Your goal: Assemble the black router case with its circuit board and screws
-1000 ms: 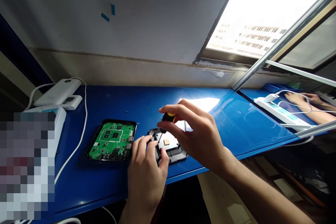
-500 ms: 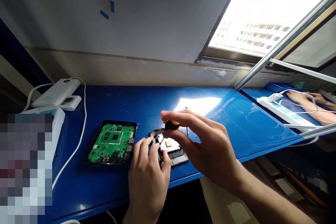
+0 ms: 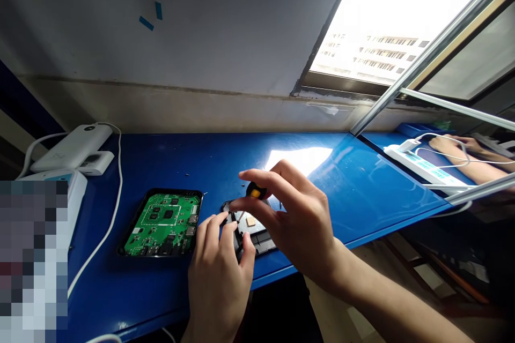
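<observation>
My right hand [image 3: 300, 220] grips a screwdriver [image 3: 256, 192] with a short black and yellow handle between thumb and fingers. Its thin shaft slants down to the silvery metal plate [image 3: 243, 226], which bears a small tan square pad. That plate lies in a black plastic cover [image 3: 266, 245] on the table. My left hand [image 3: 219, 270] holds the cover's left side, fingertips close around the screwdriver's tip. The tip itself is hard to make out. Left of my hands sits a green circuit board [image 3: 155, 228] in a black case.
A blue table [image 3: 148, 158] runs along the wall. Small dark screws [image 3: 187, 174] lie on it. White devices and a cable [image 3: 116, 198] are at left. Beyond a metal frame at right are a power strip [image 3: 428, 169] and another person's arms [image 3: 462, 155].
The view has shifted slightly to the right. My right hand has turned around the screwdriver handle, its fingers now more bent. My left hand stays on the cover.
</observation>
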{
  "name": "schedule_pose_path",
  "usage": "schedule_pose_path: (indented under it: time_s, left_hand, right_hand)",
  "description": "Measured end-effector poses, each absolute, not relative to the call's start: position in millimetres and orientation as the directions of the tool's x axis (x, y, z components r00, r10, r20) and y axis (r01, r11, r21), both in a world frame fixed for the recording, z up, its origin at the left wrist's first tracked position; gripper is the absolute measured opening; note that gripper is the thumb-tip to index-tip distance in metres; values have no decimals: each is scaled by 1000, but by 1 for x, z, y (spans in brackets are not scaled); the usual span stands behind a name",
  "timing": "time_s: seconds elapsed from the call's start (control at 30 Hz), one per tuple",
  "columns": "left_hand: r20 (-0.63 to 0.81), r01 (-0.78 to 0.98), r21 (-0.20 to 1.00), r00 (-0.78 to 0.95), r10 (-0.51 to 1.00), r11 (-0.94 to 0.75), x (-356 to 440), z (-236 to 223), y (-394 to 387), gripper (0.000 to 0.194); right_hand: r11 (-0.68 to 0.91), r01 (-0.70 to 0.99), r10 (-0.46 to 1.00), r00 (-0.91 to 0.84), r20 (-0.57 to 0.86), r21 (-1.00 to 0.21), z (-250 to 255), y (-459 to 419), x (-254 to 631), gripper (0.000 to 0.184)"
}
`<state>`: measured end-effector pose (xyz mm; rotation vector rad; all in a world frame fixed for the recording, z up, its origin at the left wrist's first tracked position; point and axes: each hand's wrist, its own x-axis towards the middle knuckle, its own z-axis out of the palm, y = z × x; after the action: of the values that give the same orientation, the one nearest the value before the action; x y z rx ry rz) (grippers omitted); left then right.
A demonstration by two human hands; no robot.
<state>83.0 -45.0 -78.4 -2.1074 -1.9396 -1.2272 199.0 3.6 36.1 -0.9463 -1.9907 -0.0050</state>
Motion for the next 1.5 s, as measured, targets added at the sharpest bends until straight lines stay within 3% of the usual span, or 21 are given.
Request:
schedule_pose_path:
  time_s: [0.17, 0.33, 0.47, 0.57, 0.73, 0.9, 1.0, 1.33, 1.5]
  left_hand:
    - [547, 848, 479, -85, 833, -228, 82, -79, -45, 18]
    - [559, 852, 471, -88, 824, -229, 82, -79, -45, 18]
    - [552, 852, 473, -88, 829, -225, 82, -79, -45, 17]
    - [540, 846, 486, -93, 836, -220, 83, -79, -45, 17]
    - [529, 846, 491, -97, 843, -210, 82, -79, -45, 17]
    - [525, 840, 496, -87, 847, -221, 82, -79, -44, 17]
    - [521, 842, 497, -96, 848, -210, 82, -80, -44, 17]
    - [489, 826, 526, -99, 867, -202, 81, -79, -44, 17]
    - [524, 826, 522, -111, 845, -214, 82, -79, -42, 15]
  right_hand:
    - [758, 535, 610, -381, 695, -372, 34, 8, 198, 27]
    - [785, 432, 614, -446, 651, -444, 36, 11, 203, 39]
    - [748, 453, 653, -377, 657, -484, 35, 13, 203, 26]
    - [756, 488, 620, -318, 717, -437, 31, 15, 201, 18]
    - [747, 556, 577, -273, 770, -363, 25, 19, 202, 20]
    - [803, 440, 578, -407, 707, -403, 29, 17, 207, 35]
    - [816, 425, 566, -452, 690, -391, 31, 15, 206, 33]
    - [802, 535, 535, -449, 715, -264, 30, 12, 190, 26]
    - [747, 606, 626, -506, 594, -272, 36, 13, 196, 39]
